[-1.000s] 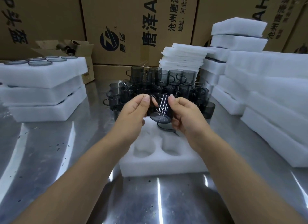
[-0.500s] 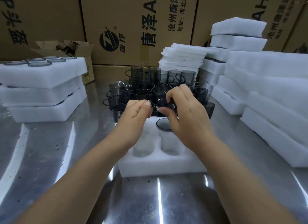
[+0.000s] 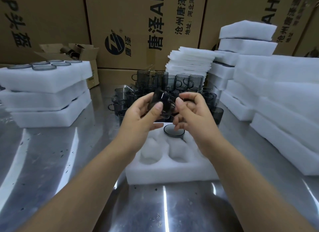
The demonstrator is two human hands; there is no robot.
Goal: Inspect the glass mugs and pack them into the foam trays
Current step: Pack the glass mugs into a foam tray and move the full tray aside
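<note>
Mug (image 3: 163, 104) up between both hands, held above the tray (image 3: 172, 173), and it has turned. Half a second ago its round end faced the camera; now its dark side wall does. Left hand (image 3: 141, 116) has opened out from its tight pinch and cradles the glass, thumb on the near wall, fingers round the far side. Right hand (image 3: 191, 114) has slid off the top to the right edge of the glass, thumb against it, fingers curled, though blur hides just what they pinch. Below, the packed mug (image 3: 174, 132) sits in the tray's far right pocket, same as before. Loose mugs (image 3: 172, 81) crowd the steel table (image 3: 51, 162) behind the hands. Foam stacks (image 3: 46, 86) stand left and right, with cartons (image 3: 138, 24) behind them.
</note>
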